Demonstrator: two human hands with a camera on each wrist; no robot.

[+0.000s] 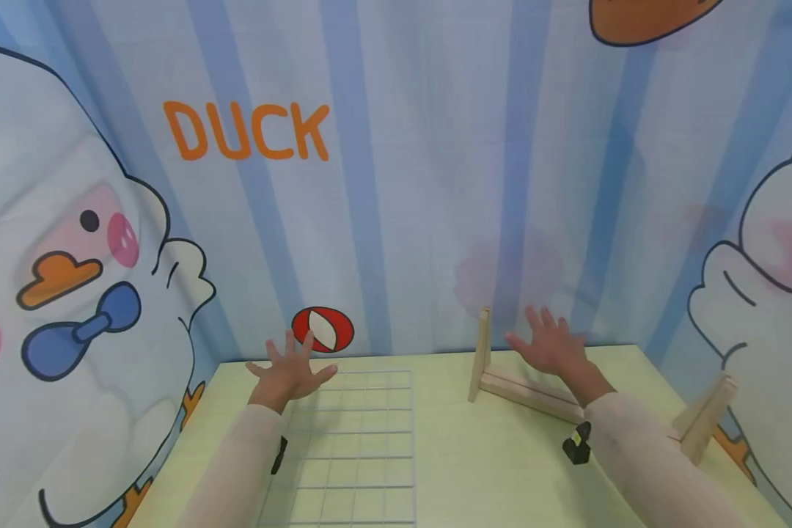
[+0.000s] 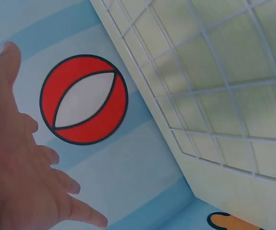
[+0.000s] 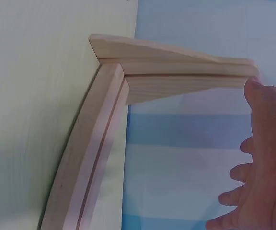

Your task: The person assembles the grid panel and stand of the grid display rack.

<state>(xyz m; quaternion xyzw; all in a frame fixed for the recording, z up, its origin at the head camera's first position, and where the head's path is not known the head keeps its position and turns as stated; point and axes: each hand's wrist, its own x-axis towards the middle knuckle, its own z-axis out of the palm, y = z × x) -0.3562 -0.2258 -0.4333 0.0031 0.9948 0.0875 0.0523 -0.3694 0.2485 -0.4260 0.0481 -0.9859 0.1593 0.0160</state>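
Note:
My left hand (image 1: 289,375) hovers with spread fingers over the far left part of a white wire grid panel (image 1: 412,440), which lies on the table. It holds nothing, and the left wrist view shows the hand (image 2: 23,177) apart from the grid (image 2: 226,88). On the other side, my right hand (image 1: 554,350) is held out, fingers extended, above a wooden stand (image 1: 531,396) with a grooved bar and upright end pieces. In the right wrist view the thumb of that hand (image 3: 270,167) overlaps the tip of one upright (image 3: 186,67); contact cannot be told. My right forearm hides part of the bar.
The pale yellow table (image 1: 462,469) ends at a blue striped curtain (image 1: 429,183) with printed ducks, lettering and a red ball. The stand's other upright (image 1: 709,418) rises near the table's right edge. Black devices (image 1: 577,444) are worn on the wrists.

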